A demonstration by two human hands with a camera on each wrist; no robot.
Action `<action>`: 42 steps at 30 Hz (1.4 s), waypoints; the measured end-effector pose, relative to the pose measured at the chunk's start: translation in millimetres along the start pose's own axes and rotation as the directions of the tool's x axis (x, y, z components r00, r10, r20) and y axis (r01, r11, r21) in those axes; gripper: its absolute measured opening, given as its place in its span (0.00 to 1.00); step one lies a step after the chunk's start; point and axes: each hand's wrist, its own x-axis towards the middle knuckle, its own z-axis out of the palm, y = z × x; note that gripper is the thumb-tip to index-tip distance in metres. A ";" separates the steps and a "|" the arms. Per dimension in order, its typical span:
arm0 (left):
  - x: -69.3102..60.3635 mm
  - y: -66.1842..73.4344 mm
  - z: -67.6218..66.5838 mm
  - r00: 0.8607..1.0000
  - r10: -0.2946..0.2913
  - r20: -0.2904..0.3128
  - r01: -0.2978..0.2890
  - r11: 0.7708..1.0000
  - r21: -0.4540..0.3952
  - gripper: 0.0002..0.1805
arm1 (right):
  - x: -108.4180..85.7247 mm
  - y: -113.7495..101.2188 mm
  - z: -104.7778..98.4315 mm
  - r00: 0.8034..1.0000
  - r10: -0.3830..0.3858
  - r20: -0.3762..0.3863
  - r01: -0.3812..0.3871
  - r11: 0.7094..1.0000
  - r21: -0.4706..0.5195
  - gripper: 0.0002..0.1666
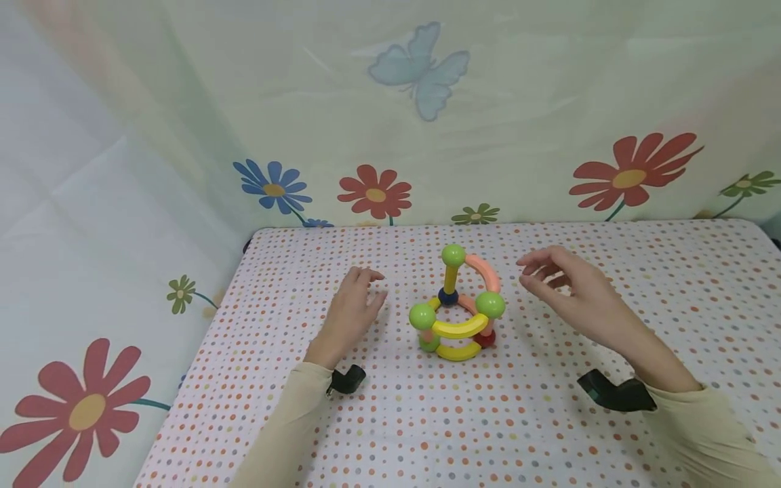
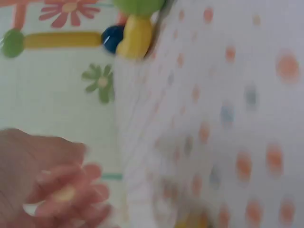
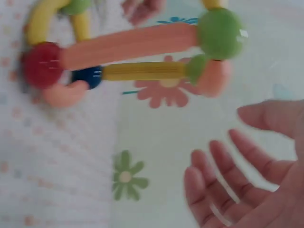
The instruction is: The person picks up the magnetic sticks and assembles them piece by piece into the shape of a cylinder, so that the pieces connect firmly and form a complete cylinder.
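A toy frame of balls and rods stands upright on the table in the head view. Green balls top its posts, joined by a yellow curved rod in front and a pink curved rod on the right. At its base are a dark blue ball, a red ball and a green one. To its left, apart from it, my left hand is held with relaxed fingers and nothing in it. My right hand also holds nothing, its fingers loosely spread on the frame's right side.
The table has a white dotted cover. A printed cloth with flowers and a butterfly hangs behind, and another flowered cloth hangs at left. Dark wrist devices sit at both cuffs.
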 end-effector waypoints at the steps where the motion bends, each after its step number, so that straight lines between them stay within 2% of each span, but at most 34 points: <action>1: -2.6 -2.6 -4.5 0.999 -0.025 -0.020 0.026 0.999 0.045 0.19 | 4.2 -2.7 -3.0 0.999 -0.031 -0.009 0.031 0.999 0.010 0.17; 4: -9.7 -9.1 -14.2 0.990 -0.137 -0.037 0.140 0.983 0.115 0.25 | 18.0 -12.2 -7.5 0.993 -0.116 0.011 0.116 0.992 0.041 0.19; 8: -15.7 -16.2 -16.0 0.959 -0.283 0.020 0.277 0.950 0.141 0.30 | 38.8 -26.6 -3.1 0.981 -0.164 0.100 0.158 0.985 0.064 0.20; 11: -16.7 -20.4 -12.6 0.942 -0.330 0.062 0.319 0.938 0.139 0.29 | 53.7 -33.9 5.7 0.971 -0.159 0.181 0.145 0.986 0.087 0.19; 13: -16.9 -21.8 -10.5 0.939 -0.337 0.071 0.326 0.936 0.131 0.26 | 61.7 -36.8 11.9 0.963 -0.153 0.223 0.133 0.986 0.105 0.19; 16: -16.8 -22.2 -8.7 0.946 -0.317 0.066 0.308 0.944 0.122 0.19 | 69.7 -38.8 19.7 0.956 -0.151 0.250 0.126 0.985 0.116 0.18; 21: -16.2 -19.5 -8.5 0.962 -0.271 0.046 0.269 0.962 0.047 0.10 | 74.7 -36.4 26.5 0.960 -0.141 0.242 0.116 0.987 0.114 0.18; 28: -5.2 -12.9 -10.6 0.982 -0.182 0.053 0.188 0.973 -0.133 0.14 | 76.6 -33.9 28.7 0.963 -0.139 0.231 0.116 0.987 0.111 0.20; 31: 3.6 -4.4 -14.4 0.988 -0.141 0.068 0.153 0.962 -0.228 0.17 | 77.2 -34.4 30.1 0.963 -0.138 0.231 0.111 0.986 0.125 0.20; 35: 17.6 16.0 -22.6 0.990 -0.078 0.117 0.114 0.936 -0.334 0.20 | 78.0 -35.1 31.5 0.964 -0.124 0.237 0.094 0.986 0.137 0.20; 41: 29.9 47.1 -27.4 0.977 0.010 0.212 0.095 0.873 -0.478 0.20 | 78.0 -32.7 33.1 0.964 -0.137 0.229 0.104 0.983 0.149 0.21; 42: 31.0 50.9 -27.0 0.975 0.018 0.221 0.094 0.870 -0.485 0.20 | 77.8 -32.2 33.3 0.964 -0.141 0.226 0.108 0.982 0.153 0.21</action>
